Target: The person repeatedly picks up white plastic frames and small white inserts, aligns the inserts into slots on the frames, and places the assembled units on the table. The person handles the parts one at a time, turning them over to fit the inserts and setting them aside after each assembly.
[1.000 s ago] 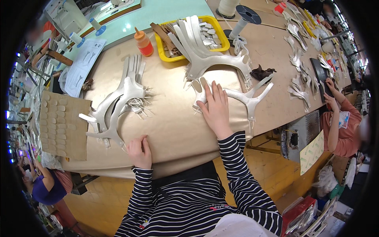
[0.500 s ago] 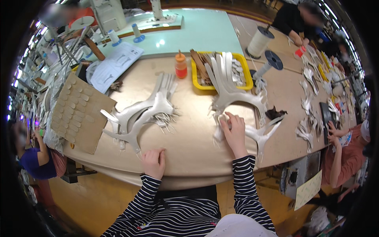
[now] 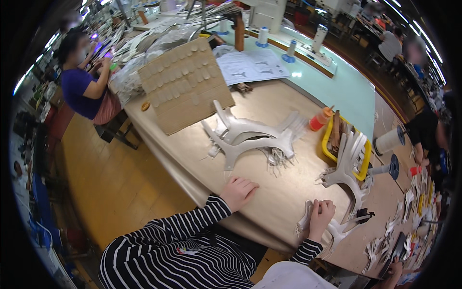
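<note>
My left hand [image 3: 239, 193] rests near the table's front edge, fingers curled together, with nothing seen in them. To its right, my right hand [image 3: 321, 219] is closed on a small white leather-like piece [image 3: 304, 220] at the tabletop; its fingertips are partly hidden. Beyond my left hand lies a stack of white forked strap pieces [image 3: 257, 139] with loose threads at one end. Another bundle of white strap pieces [image 3: 347, 166] lies beyond my right hand, leaning over a yellow basket [image 3: 366, 169]. A further white forked piece [image 3: 340, 230] lies beside my right wrist.
A cardboard sheet [image 3: 185, 82] with rows of pale oval pieces lies at the far left. Printed sheets [image 3: 252, 65] are behind it. An orange-red bottle [image 3: 321, 118] stands by the basket. Thread spools [image 3: 389, 140] stand at right. Other people work on both sides.
The view has swung left, so the table appears turned and more of the left side shows. My left hand still rests near the edge, and my right hand stays at the small white piece.
</note>
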`<action>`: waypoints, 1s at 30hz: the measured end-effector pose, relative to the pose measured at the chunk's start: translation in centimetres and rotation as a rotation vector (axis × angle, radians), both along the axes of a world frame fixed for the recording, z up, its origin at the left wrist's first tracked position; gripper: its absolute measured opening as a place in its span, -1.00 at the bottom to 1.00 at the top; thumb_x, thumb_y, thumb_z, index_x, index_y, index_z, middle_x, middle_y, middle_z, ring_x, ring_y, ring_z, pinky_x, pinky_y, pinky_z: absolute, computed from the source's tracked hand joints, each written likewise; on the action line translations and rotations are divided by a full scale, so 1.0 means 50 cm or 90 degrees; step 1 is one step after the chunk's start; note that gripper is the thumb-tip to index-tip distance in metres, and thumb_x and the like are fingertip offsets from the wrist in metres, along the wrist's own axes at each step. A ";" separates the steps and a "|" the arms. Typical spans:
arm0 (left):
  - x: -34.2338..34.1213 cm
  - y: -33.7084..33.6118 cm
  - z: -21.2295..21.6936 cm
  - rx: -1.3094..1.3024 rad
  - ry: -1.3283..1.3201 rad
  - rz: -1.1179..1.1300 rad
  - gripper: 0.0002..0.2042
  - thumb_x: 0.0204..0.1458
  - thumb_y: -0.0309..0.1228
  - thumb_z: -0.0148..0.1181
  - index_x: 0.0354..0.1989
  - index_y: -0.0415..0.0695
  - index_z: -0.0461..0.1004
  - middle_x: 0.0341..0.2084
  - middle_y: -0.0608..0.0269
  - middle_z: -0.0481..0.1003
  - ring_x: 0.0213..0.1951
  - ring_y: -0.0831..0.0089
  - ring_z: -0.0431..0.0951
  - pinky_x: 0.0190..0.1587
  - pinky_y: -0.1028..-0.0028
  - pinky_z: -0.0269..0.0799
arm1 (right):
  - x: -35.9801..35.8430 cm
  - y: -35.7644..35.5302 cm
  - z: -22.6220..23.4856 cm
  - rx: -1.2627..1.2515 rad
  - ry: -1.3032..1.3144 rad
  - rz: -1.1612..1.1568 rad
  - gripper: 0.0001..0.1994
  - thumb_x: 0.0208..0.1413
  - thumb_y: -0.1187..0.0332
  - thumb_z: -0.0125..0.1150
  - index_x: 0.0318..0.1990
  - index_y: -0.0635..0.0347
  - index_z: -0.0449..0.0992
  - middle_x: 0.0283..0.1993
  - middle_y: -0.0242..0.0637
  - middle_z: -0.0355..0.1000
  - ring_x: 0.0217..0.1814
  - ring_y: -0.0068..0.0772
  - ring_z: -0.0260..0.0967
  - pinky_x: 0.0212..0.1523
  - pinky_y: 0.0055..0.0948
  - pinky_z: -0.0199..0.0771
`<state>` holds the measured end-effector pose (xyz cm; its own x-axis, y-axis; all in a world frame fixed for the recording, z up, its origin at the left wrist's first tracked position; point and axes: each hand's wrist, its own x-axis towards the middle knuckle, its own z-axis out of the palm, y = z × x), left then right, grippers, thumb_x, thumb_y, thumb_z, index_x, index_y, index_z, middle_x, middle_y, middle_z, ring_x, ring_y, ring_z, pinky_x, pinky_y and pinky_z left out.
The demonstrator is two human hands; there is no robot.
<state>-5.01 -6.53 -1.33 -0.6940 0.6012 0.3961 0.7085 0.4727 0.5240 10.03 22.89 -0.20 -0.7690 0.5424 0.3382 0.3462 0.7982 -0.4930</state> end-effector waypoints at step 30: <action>-0.555 -0.209 -0.017 0.290 -0.276 0.679 -0.70 -0.04 -0.11 0.36 -0.14 0.11 0.73 -0.33 0.34 0.67 -0.05 0.24 0.55 0.12 0.17 0.39 | -0.066 -0.260 0.034 -0.351 0.027 0.137 -0.88 0.26 0.50 0.18 -0.13 0.33 0.58 -0.26 -0.27 0.48 -0.33 -0.47 0.34 -0.33 -0.52 0.31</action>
